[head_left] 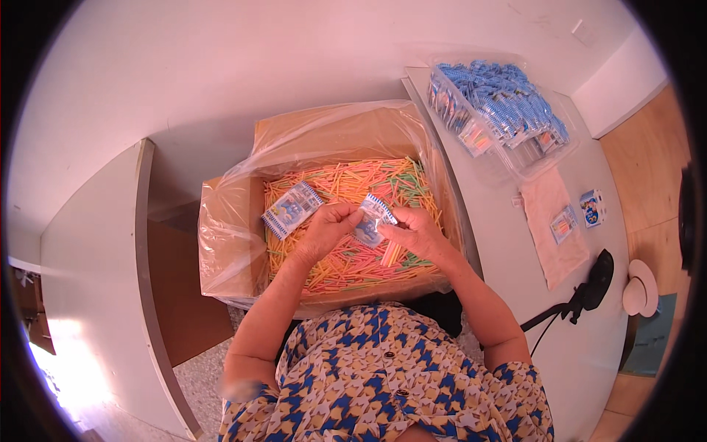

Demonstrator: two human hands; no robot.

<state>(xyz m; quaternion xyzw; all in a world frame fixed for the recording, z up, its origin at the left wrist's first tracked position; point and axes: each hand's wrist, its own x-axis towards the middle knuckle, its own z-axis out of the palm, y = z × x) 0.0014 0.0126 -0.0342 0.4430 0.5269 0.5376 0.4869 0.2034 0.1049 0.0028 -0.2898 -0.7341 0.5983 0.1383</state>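
Both hands meet over a lined carton of thin pastel sticks (346,276). My left hand (329,230) is closed, pinching one side of a small clear plastic packet (366,225) with blue-striped edges. Its other side is gripped by the fingers of my right hand (417,234), also closed. Just under the right hand shows a small bundle of aligned sticks (392,254); whether the hand's lower fingers hold it, I cannot tell. Left of my left hand, several similar flat packets (293,210) lie together on the loose sticks.
The cardboard carton (230,247) has a clear plastic liner over its walls. On the table to the right stand a clear bin (508,163) of filled blue packets, a pink cloth (549,247) with a packet (563,224), a small blue-and-white card (592,208) and a black stand (589,289).
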